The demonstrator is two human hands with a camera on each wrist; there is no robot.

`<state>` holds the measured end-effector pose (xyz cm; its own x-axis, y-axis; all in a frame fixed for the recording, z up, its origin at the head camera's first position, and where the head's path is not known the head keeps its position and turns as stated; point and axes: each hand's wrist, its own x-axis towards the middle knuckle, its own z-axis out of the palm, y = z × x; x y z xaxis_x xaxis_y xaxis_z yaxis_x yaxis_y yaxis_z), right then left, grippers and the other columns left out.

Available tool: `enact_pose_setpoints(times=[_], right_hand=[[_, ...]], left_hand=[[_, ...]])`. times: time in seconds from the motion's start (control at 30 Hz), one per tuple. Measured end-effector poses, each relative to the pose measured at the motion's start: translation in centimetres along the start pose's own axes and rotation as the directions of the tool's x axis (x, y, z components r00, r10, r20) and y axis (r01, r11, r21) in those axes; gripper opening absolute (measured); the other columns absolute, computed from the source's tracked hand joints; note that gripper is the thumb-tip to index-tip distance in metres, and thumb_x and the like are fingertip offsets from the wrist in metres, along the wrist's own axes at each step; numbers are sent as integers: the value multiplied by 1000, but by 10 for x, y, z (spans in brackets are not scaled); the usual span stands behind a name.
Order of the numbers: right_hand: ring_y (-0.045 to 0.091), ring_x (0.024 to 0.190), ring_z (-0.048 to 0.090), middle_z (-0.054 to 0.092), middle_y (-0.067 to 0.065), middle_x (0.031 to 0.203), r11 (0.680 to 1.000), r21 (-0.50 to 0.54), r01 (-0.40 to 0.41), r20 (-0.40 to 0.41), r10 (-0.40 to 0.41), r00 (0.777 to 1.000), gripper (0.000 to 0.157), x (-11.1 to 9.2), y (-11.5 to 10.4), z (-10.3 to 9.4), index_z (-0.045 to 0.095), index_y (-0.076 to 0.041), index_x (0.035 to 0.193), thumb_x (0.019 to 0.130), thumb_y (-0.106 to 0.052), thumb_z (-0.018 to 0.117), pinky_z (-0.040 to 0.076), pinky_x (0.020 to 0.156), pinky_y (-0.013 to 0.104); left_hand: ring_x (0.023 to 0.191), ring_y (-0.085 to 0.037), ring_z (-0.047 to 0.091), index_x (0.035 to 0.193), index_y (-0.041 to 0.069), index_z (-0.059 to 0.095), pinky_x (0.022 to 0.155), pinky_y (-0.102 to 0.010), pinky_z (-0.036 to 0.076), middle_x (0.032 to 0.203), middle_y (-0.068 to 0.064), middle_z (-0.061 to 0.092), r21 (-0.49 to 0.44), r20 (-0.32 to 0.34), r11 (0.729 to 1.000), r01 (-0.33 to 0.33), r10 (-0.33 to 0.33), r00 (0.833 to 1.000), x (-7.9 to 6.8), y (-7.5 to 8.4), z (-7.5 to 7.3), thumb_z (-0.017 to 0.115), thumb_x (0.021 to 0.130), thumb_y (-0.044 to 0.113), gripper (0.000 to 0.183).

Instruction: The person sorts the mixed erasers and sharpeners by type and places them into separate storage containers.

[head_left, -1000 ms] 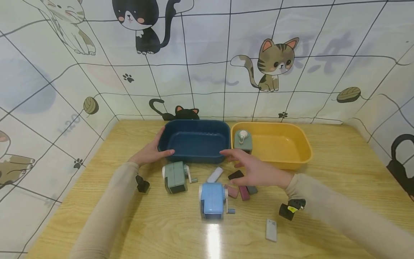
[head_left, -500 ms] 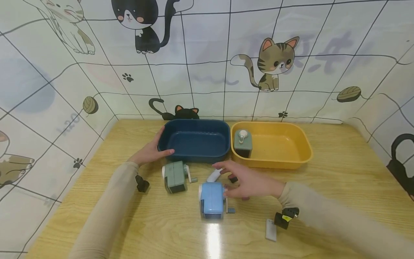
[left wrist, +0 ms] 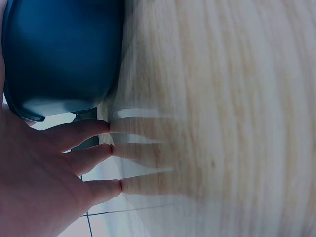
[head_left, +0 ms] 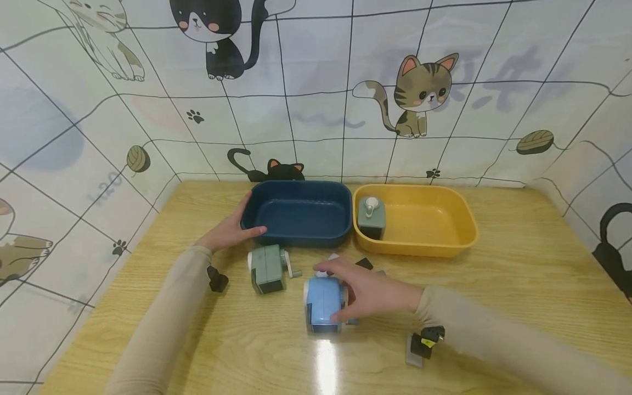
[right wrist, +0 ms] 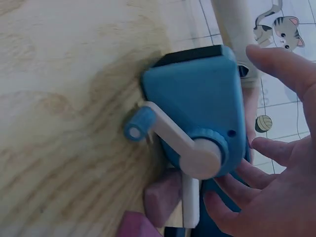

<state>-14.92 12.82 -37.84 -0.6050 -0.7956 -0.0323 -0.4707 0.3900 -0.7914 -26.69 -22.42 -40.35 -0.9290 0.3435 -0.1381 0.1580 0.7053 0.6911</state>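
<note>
The right hand [head_left: 370, 288] holds nothing, its thumb and fingers spread about the light blue sharpener [head_left: 322, 299]; whether a fingertip touches it I cannot tell; the sharpener stands on the wooden table [head_left: 257, 351], well in from the far edge, its white crank [right wrist: 170, 128] with the blue knob on the side towards the right hand; beside it in the right wrist view lie a dusky pink block [right wrist: 162, 197], a magenta block [right wrist: 136, 227] and a white block [right wrist: 190, 207].

The left hand [head_left: 228, 233] is ungrasped too, fingers extended along the left end of the dark blue basin [head_left: 298, 240], thumb at its near left corner; in the left wrist view three fingertips meet the tabletop; the green sharpener [head_left: 267, 270] stands just in front of that basin, left of the light blue one.

Along the table's far edge the yellow basin [head_left: 419, 248] sits just right of the dark blue one, with a grey-green sharpener [head_left: 372, 219] inside its left end; a black block [head_left: 364, 264] shows behind the right hand; a pale block [head_left: 412, 359] lies partly under the black wrist camera [head_left: 421, 346].
</note>
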Motion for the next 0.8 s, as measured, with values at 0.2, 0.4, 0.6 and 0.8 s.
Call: enact_pose_setpoints(times=[0.2,0.4,0.6,0.8], right_hand=[[24,128,39,33,10,146,999,-47,-19,12,19,1000,96,0,2,10,30,-12,150,75,-39,83,38,101,42],[24,125,42,32,11,148,998,-54,-14,-2,14,1000,99,1,7,16,28,-11,151,74,-42,83,39,101,43],[23,120,46,35,7,147,994,-104,-33,-29,30,999,99,1,7,22,32,-14,150,71,-42,85,42,95,42],[19,119,45,35,3,147,991,-124,-42,-48,36,998,100,1,8,28,33,-16,149,68,-38,87,43,94,39]], left_hand=[[143,-41,11,155,28,-12,110,-59,17,160,-15,-2,-6,3,1000,-3,3,1000,0,2,0,66,88,48,104],[142,-42,11,154,27,-12,109,-60,17,160,-16,-2,2,4,1000,-4,4,1000,-1,1,0,65,89,49,104],[142,-43,11,154,28,-13,109,-61,17,160,-16,-2,4,8,1000,-4,4,1000,-2,-1,1,64,89,50,103],[142,-42,10,154,28,-13,109,-61,17,160,-15,-3,-5,8,1000,-7,7,1000,-1,-1,1,65,89,50,104]])
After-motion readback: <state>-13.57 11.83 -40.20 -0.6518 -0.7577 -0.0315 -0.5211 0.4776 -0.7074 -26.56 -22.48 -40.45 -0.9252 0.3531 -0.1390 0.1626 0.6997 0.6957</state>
